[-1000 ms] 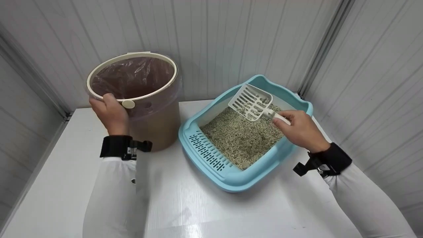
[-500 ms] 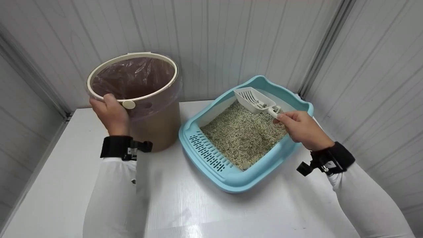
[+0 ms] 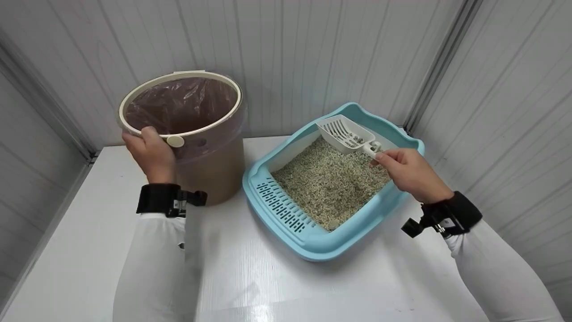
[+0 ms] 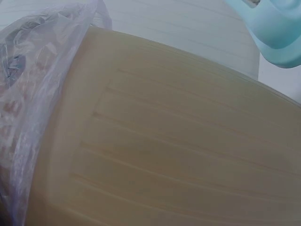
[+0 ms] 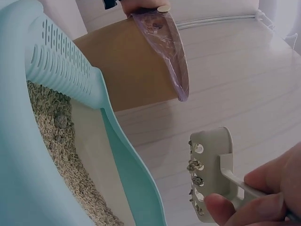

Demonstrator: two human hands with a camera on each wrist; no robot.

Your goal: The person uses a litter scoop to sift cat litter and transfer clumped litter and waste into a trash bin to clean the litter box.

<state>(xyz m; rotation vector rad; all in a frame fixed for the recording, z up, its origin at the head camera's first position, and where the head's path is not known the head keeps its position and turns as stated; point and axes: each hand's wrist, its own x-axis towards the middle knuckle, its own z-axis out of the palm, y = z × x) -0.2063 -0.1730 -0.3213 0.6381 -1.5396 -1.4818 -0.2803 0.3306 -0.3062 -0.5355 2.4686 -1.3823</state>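
My right hand (image 3: 413, 172) grips the handle of a white slotted litter scoop (image 3: 344, 134), raised over the far part of a blue litter box (image 3: 319, 248). A few clumps of litter sit on the scoop's slots, seen closer on the scoop (image 5: 214, 176) in the right wrist view. Tan pellet litter (image 3: 330, 183) fills the box. On the left, my left hand (image 3: 152, 152) holds the near rim of a brown trash bin (image 3: 214, 174), thumb over the edge and the other fingers mostly hidden. A clear plastic bag (image 3: 178, 103) lines the bin, clamped by a cream ring.
Bin and litter box stand side by side on a white table (image 3: 250, 286). White panelled walls (image 3: 286, 53) rise behind them and on both sides. The box's perforated step (image 3: 281, 205) faces the near left.
The scoop, at first held flatter with its slots facing up, has tilted so its side wall shows, and my right hand shifted slightly right. The left hand and bin stay in place.
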